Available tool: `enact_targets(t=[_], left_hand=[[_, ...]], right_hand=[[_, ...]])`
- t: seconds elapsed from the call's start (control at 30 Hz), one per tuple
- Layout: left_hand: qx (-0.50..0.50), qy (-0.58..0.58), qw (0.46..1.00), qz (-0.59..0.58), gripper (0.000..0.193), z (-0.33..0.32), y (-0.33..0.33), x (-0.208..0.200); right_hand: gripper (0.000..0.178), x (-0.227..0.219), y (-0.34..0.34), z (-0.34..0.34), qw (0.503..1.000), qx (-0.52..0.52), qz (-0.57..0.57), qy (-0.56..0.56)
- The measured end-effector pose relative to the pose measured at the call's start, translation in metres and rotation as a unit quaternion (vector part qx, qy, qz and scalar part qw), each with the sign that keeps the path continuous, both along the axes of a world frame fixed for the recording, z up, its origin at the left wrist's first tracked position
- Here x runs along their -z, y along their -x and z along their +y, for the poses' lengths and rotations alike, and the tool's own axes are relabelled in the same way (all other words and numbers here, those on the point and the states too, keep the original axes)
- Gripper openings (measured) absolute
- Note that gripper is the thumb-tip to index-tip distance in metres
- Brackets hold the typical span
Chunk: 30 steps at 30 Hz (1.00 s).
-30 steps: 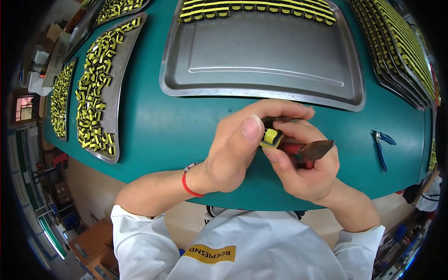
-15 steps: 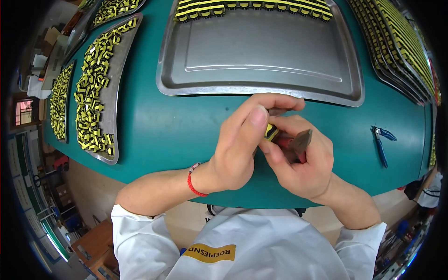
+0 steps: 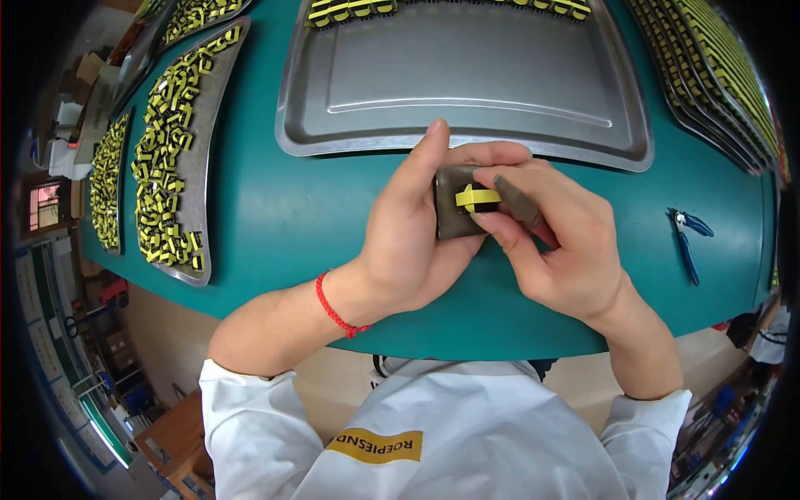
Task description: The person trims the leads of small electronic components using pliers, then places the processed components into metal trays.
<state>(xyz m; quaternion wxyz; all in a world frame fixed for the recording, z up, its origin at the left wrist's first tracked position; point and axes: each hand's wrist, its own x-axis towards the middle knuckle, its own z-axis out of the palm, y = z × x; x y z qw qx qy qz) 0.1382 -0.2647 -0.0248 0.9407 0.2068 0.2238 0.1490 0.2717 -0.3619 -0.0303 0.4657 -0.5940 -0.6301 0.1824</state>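
My left hand (image 3: 398, 233) cradles a dark square block (image 3: 447, 223), its thumb raised and its fingers behind the far edge. Against the block's face sits a small yellow-and-black transformer (image 3: 477, 197), pinched at its right side by the thumb and forefinger of my right hand (image 3: 575, 242). Tucked in that same hand is a tool with a red handle and a dark, pointed end (image 3: 518, 202); my fingers hide most of it, so its kind is unclear. The transformer's pins do not show.
Beyond my hands lies a large metal tray (image 3: 467, 133) with rows of transformers (image 3: 358, 10) at its far end. Trays of loose transformers (image 3: 167, 158) stand left, stacked filled trays (image 3: 708, 92) at far right. Blue-handled nippers (image 3: 685, 242) rest on the green table (image 3: 292, 225).
My left hand has turned palm-up, bringing the dark block into sight. My right hand has shifted slightly right, and the transformer now shows against the block. The view has shifted a little.
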Motion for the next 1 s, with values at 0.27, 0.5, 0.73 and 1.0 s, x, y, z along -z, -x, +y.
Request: enact_targets(t=[0.27, 0.5, 0.73, 1.0], left_hand=[[-0.012, 0.014, 1.000, 0.024, 0.059, 0.002, 0.000, 0.002], [0.009, 0.003, 0.999, 0.041, 0.055, 0.005, 0.003, 0.011], [0.012, 0.041, 0.999, 0.016, 0.054, 0.008, 0.005, 0.015], [0.012, -0.019, 1.000, 0.001, 0.039, 0.008, 0.003, 0.006]], right_hand=[[0.026, 0.000, 0.002, 0.002, 1.000, 0.017, -0.009, 0.013], [0.029, -0.002, 0.002, 0.002, 0.999, 0.015, 0.002, 0.036], [0.033, -0.002, -0.004, 0.004, 0.999, -0.014, -0.024, 0.026], [0.031, -0.011, -0.005, 0.001, 0.991, -0.026, 0.090, 0.090]])
